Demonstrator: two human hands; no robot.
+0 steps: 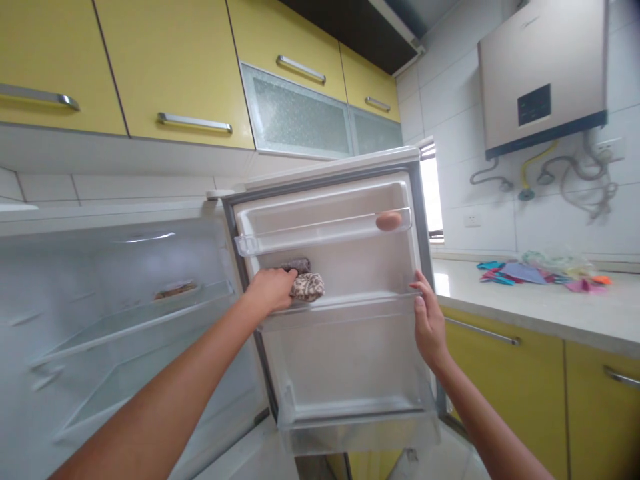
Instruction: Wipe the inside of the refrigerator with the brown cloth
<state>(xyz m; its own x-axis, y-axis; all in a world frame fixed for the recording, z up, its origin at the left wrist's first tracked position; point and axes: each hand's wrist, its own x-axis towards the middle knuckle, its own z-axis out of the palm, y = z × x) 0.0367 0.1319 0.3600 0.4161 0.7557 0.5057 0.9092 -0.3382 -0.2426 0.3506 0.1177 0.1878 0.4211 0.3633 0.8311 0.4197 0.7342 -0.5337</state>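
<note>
The refrigerator door [333, 170] stands open, with clear shelves on its inner side. At the left end of the middle door shelf [350, 305], my left hand [273, 290] is closed on a leopard-print cloth bundle [308, 287]. Just behind it lies a darker patterned bundle [299, 265]; whether my fingers touch that one too is hidden. My right hand [429, 323] grips the door's free edge, level with the middle shelf. A brown egg [389, 221] rests at the right end of the upper door shelf [320, 225].
Inside the fridge, a small dish of food [176, 291] sits on a glass shelf [135, 320]. Colourful cloths and plastic bags [540, 272] lie on the counter [500, 303] at right. Yellow cabinets [175, 73] hang above; a water heater [545, 80] is on the wall.
</note>
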